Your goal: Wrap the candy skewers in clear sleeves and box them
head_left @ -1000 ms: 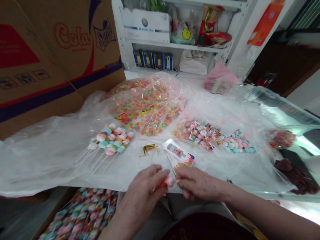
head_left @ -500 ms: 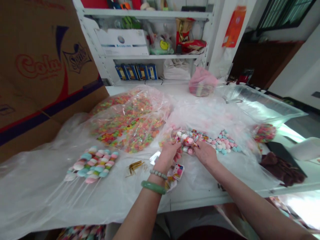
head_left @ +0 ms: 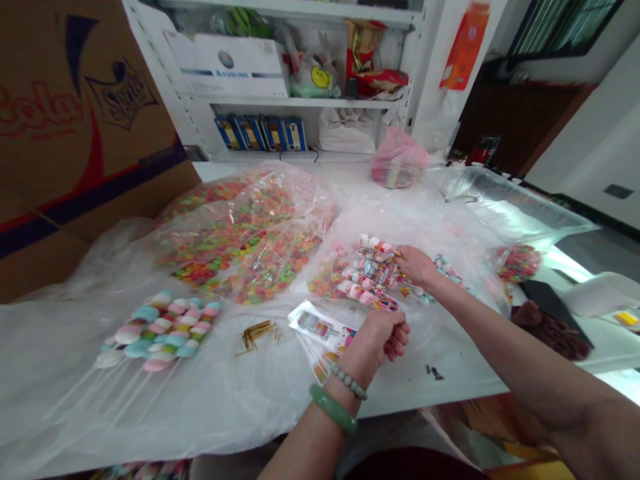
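Observation:
In the head view, my right hand [head_left: 416,267] pinches the end of a clear-wrapped marshmallow stick [head_left: 376,245] at the top of a small pile. Below it lie more wrapped marshmallow sticks [head_left: 361,292], pink and white with shiny printed wrapper ends. My left hand [head_left: 386,335] is just in front of the pile, its fingers curled in; whether anything is inside them is hidden. Partly under the left wrist are fanned printed bags [head_left: 320,330]. Golden twist ties [head_left: 257,331] lie further left. Unwrapped marshmallow skewers [head_left: 167,327] with white sticks rest at the left.
A big clear bag of colourful ring-shaped candy [head_left: 250,233] lies behind. Loose pastel candies [head_left: 445,267] are beyond my right wrist. A cardboard box [head_left: 75,153] stands at left, a pink bag [head_left: 399,160] at the back, a brown cloth [head_left: 547,330] at right.
Both hands were together on the wrapped marshmallow sticks; now my left hand has come nearer and to the right, away from the right hand. The printed bags show more. The view has shifted.

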`<state>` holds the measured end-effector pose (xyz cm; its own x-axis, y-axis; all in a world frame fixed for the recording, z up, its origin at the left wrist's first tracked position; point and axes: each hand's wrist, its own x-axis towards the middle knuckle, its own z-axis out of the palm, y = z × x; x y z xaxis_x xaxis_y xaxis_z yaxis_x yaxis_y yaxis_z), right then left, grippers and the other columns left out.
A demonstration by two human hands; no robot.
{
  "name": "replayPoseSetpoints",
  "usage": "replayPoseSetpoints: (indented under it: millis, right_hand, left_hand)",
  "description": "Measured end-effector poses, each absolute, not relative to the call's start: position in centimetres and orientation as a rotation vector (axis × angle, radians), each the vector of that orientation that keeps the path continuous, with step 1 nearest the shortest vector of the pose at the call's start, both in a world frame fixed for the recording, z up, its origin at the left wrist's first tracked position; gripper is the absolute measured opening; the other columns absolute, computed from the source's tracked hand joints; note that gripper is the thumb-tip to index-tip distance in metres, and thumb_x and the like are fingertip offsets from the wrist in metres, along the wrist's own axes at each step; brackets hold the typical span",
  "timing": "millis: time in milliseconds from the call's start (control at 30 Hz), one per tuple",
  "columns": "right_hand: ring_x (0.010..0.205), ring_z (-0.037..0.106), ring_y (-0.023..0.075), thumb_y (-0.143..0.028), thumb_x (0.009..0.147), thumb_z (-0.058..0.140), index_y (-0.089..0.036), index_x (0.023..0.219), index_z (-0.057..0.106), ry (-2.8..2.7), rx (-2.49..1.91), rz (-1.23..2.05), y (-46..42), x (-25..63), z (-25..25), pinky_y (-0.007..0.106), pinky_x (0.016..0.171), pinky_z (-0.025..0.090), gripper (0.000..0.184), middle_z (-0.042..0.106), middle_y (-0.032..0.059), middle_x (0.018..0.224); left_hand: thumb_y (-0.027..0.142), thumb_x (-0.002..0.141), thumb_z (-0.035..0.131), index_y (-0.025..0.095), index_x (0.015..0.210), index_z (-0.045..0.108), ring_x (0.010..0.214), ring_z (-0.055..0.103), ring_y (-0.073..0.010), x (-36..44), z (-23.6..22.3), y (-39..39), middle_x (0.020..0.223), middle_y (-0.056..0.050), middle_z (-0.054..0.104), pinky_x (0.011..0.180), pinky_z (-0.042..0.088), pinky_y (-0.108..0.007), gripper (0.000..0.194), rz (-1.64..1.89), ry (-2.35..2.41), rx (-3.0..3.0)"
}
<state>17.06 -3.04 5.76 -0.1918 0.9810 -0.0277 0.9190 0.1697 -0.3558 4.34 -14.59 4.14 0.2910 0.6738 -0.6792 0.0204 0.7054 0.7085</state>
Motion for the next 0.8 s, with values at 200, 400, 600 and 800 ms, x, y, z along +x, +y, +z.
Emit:
replayPoseSetpoints:
  millis: [200, 400, 600, 800]
  right_hand:
    - [0.104, 0.058, 0.0214, -0.022, 0.091, 0.040, -0.015, 0.110, 0.061, -2.283, -1.892, 0.500, -5.8, 18.3, 4.1, 0.025, 0.084, 0.038, 0.030, 0.065, 0.0113, 0.112]
    - [0.101, 0.059, 0.0281, -0.033, 0.089, 0.044, -0.014, 0.117, 0.054, -2.147, -1.981, 0.624, -6.1, 18.0, 2.6, 0.030, 0.079, 0.041, 0.035, 0.064, 0.0157, 0.111]
    - [0.094, 0.059, 0.0208, -0.022, 0.079, 0.055, -0.018, 0.081, 0.064, -2.042, -1.808, 1.051, -5.1, 18.0, 2.5, 0.025, 0.079, 0.040, 0.009, 0.068, 0.0063, 0.095]
    - [0.061, 0.055, 0.0145, -0.032, 0.075, 0.063, -0.016, 0.071, 0.061, -1.625, -1.660, 1.529, -6.5, 17.8, 2.1, 0.023, 0.055, 0.041, 0.017, 0.065, 0.0030, 0.069]
  left_hand:
    - [0.023, 0.079, 0.059, 0.014, 0.060, 0.052, 0.029, 0.043, -0.0097, 2.8, 2.3, -14.8, 0.040, 0.002, 0.048, 0.031, 0.028, -0.019, 0.022, 0.471, 1.257, 0.716]
    - [0.040, 0.090, 0.046, 0.015, 0.079, 0.049, 0.040, 0.051, -0.0102, 2.2, 2.4, -14.4, 0.054, 0.003, 0.049, 0.040, 0.043, -0.022, 0.028, 0.786, 1.311, 0.414]
    - [0.027, 0.094, 0.035, 0.011, 0.082, 0.054, 0.046, 0.056, -0.0117, 2.8, 2.5, -14.2, 0.062, -0.004, 0.056, 0.048, 0.048, -0.024, 0.028, 0.802, 1.203, 0.230]
    - [0.028, 0.091, 0.043, 0.011, 0.091, 0.056, 0.055, 0.061, -0.0162, 4.5, 2.3, -15.0, 0.067, -0.006, 0.057, 0.060, 0.053, -0.030, 0.022, 0.828, 1.061, 0.166]
